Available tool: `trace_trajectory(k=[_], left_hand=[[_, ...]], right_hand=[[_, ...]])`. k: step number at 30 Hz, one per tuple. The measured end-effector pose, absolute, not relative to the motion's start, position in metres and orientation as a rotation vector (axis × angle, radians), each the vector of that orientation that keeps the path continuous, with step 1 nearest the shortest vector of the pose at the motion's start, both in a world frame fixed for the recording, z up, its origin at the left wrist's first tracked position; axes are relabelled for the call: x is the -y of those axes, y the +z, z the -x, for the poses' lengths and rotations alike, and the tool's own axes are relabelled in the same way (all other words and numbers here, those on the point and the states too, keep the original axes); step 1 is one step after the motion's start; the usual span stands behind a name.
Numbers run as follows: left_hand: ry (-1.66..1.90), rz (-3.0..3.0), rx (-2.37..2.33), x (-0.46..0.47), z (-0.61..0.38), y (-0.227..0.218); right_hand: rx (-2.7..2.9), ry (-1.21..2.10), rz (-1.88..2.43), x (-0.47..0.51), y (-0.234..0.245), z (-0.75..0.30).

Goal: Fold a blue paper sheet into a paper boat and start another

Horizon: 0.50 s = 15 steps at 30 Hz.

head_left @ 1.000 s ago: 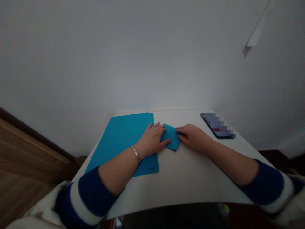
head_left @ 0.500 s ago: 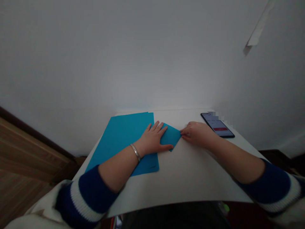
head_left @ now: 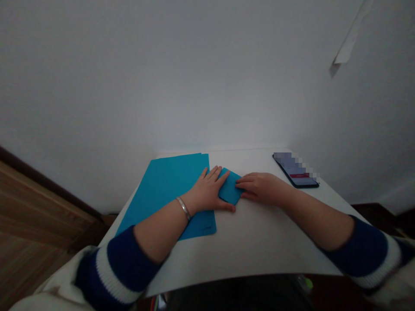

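A small folded piece of blue paper point(head_left: 229, 190) lies on the white table between my hands. My left hand point(head_left: 206, 192) is spread flat, its fingertips and thumb at the paper's left and near edges, its palm over the edge of the large blue sheets point(head_left: 168, 181). My right hand point(head_left: 262, 188) has its fingers together on the paper's right corner, with the thumb just below them, gripping the edge there. The corner under these fingers is hidden and appears turned inward.
A phone point(head_left: 295, 170) with a lit screen lies on the white table point(head_left: 259, 242) at the far right. A grey wall point(head_left: 207, 77) rises behind the table. Wooden furniture point(head_left: 35, 229) stands to the left. A whitish strip point(head_left: 352, 41) hangs on the wall at upper right.
My right hand has moved left with the paper's right corner, its fingers now over the paper instead of pinching the tip. The paper looks shorter on that side. My left hand stays almost still.
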<state>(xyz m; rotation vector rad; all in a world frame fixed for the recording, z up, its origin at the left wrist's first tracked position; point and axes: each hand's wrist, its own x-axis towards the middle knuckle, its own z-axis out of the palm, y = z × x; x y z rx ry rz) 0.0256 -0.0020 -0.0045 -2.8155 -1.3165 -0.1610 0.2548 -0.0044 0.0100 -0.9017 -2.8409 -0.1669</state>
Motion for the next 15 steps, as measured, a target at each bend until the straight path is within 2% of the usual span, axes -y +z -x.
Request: trace_trajectory(k=[7, 15], left_hand=[[-0.296, 2.925, 0.984, 0.001, -0.024, 0.007], [-0.362, 2.878, 1.004, 0.000, -0.026, 0.009]], right_hand=[[2.868, -0.308, 0.990, 0.000, 0.009, -0.260], [2.819, -0.281, 1.163, 0.001, 0.012, -0.258]])
